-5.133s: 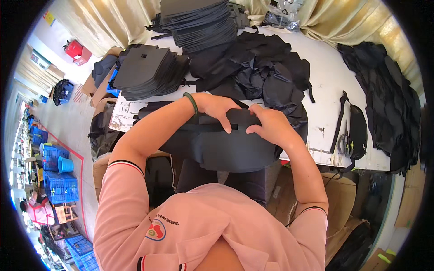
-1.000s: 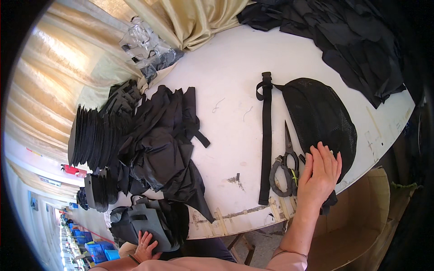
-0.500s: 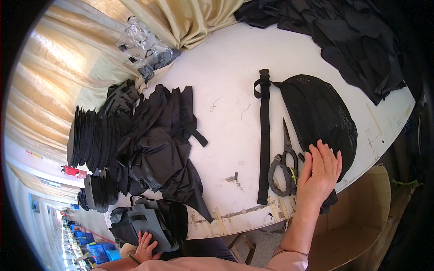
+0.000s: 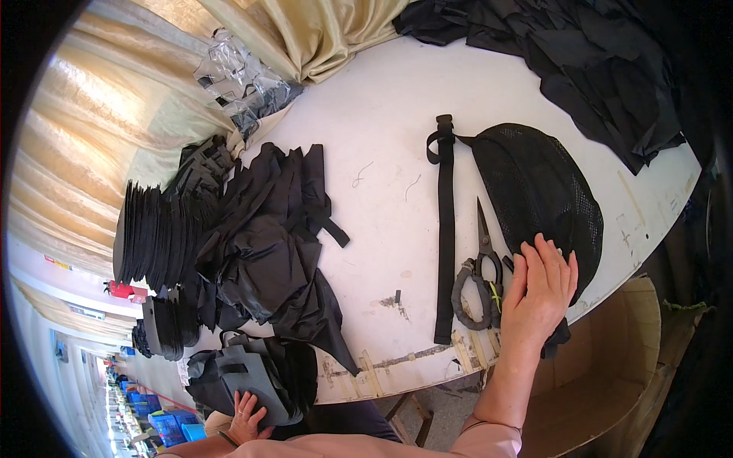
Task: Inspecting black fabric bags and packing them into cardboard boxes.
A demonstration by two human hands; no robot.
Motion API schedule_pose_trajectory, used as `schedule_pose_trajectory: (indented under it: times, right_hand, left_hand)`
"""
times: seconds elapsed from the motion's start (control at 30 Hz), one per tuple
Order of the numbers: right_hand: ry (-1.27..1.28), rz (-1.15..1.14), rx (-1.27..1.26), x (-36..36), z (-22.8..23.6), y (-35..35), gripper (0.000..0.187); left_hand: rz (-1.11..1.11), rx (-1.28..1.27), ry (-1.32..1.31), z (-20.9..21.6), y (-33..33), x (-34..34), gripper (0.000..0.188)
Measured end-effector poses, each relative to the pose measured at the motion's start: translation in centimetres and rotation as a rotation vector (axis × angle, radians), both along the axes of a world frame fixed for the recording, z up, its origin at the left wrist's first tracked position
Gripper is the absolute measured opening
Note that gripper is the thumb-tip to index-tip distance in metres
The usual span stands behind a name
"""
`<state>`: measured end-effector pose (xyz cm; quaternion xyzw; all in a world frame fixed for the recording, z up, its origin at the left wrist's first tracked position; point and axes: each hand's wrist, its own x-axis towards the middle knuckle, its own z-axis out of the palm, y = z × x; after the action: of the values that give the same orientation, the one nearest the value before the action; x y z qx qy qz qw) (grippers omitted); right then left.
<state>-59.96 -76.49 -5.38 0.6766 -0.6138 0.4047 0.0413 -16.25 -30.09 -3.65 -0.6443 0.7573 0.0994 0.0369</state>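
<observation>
Since a moment ago, nothing has shifted: your right hand [image 4: 539, 294] stays flat, fingers spread, on the near edge of the black mesh pouch [image 4: 538, 198] at the table's [image 4: 382, 114] right side, beside the scissors [image 4: 479, 278]. Your left hand [image 4: 246, 412] grips a grey-black bag piece [image 4: 248, 374] below the near edge.

The pouch [image 4: 542, 191] is black see-through net cloth, the strap [image 4: 444, 229] is woven cloth, the scissors [image 4: 482, 267] are dull metal, and the white worktop [image 4: 382, 122] looks smooth but scuffed.
</observation>
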Motion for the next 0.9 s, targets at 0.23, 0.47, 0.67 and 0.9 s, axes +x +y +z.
schedule_pose_trajectory:
  times: [0.23,0.47,0.67,0.9]
  right_hand:
    - [0.006,0.010,-0.020,-0.1,-0.2,0.1,0.014]
    - [0.047,0.016,-0.106,-0.1,-0.5,-0.5,0.011]
    - [0.115,-0.078,-0.254,0.4,-0.3,-0.8,0.010]
    - [0.102,0.065,-0.497,6.1,4.3,1.8,0.010]
  left_hand:
    - [0.010,-0.009,0.013,0.2,0.3,-0.6,0.089]
    - [0.029,-0.027,0.036,0.0,-0.6,-1.2,0.079]
    - [0.088,-0.034,0.051,0.7,-1.9,-2.1,0.072]
    - [0.097,-0.055,0.258,3.2,-2.4,-1.7,0.067]
